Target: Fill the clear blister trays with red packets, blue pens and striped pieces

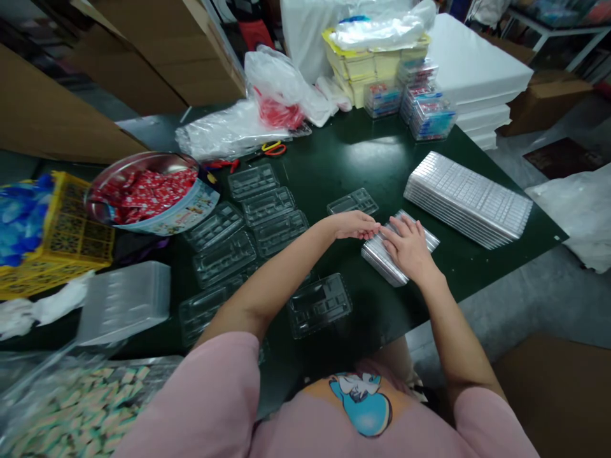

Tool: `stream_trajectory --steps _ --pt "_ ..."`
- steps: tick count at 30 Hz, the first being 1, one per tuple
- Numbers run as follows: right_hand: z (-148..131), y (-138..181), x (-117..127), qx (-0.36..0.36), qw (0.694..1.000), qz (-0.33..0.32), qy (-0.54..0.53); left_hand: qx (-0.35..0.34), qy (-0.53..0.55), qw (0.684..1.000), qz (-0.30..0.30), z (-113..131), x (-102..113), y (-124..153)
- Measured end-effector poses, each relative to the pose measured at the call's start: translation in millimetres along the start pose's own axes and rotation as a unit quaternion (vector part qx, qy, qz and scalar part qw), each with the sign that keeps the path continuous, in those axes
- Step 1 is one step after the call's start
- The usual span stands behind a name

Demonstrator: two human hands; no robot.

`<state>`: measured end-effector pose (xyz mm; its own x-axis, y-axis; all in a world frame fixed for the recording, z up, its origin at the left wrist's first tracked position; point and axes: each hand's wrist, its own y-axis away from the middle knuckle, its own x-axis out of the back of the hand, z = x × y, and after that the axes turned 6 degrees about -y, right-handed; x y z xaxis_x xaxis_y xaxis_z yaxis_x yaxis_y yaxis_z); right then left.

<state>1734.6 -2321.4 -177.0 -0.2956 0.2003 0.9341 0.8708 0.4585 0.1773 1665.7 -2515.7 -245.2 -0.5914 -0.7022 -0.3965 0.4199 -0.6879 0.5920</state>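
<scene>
A small stack of clear plastic blister trays [382, 259] lies in front of me on the dark green table. My right hand [408, 247] rests on top of it, fingers spread and holding nothing. At the stack's upper left edge, my left hand [354, 225] has its fingertips drawn together; what is between them, if anything, is hidden. Just behind the left hand lies a single clear tray [353, 201]. Nearer to my body is another separate tray [321, 305]. More clear trays [268, 207] are laid out in rows to the left, partly behind my left forearm.
A taller stack of clear trays [470, 197] stands at right. At left are a round tin [162, 210] of red printed packets, a yellow crate [88, 232] and a frosted plastic box [126, 302]. Scissors [273, 149], plastic bags [229, 130] and filled clear packs [432, 117] lie farther back.
</scene>
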Motion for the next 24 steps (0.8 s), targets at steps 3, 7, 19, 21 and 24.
stream_trajectory --steps 3,7,19,21,24 --pt "0 0 0 -0.002 1.0 0.003 -0.004 0.007 0.072 0.997 -0.017 -5 1 1" --pt "1 0 -1 -0.002 1.0 0.007 -0.008 0.013 0.127 0.991 -0.031 -12 4 -4" --pt "-1 -1 -1 -0.009 1.0 0.009 -0.006 -0.041 0.065 0.997 0.003 -7 13 -2" --pt "-1 -1 -1 -0.011 1.0 0.012 -0.006 -0.037 0.029 0.997 0.057 -7 26 2" --pt "-1 -1 -1 -0.01 1.0 0.016 -0.006 -0.005 -0.01 0.993 0.117 -9 42 6"
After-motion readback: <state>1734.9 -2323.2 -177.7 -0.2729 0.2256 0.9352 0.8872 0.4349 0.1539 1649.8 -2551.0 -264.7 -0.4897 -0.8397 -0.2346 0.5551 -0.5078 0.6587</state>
